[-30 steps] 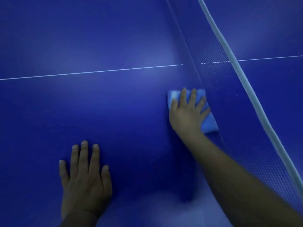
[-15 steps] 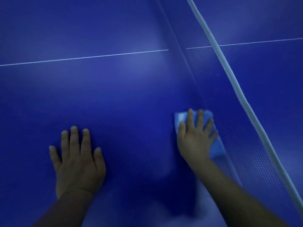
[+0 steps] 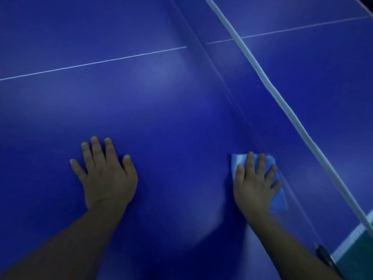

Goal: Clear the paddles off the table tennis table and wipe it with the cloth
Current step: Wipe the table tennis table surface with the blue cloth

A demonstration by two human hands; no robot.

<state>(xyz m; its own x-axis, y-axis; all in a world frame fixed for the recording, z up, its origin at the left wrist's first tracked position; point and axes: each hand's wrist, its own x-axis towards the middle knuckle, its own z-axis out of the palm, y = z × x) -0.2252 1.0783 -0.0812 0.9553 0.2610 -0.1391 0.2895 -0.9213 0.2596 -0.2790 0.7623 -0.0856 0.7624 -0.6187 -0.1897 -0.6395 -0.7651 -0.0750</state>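
Your right hand [image 3: 255, 184]: fingers spread flat, pressing cloth [image 3: 279, 199] beside net [image 3: 228, 55]. Your left hand [image 3: 105, 174]: flat, fingers apart, on worktop [image 3: 141, 98].

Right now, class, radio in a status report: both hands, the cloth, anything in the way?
Left hand flat on blue table tennis table. Right hand pressing light blue cloth beside white-topped net. No paddles visible.

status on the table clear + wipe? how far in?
Done, as far as this view reaches: no paddles on the table. In hand: right hand presses the cloth flat beside the net; left hand rests flat on the table. Left: which areas are already wiped cannot be told; the far half is untouched now.
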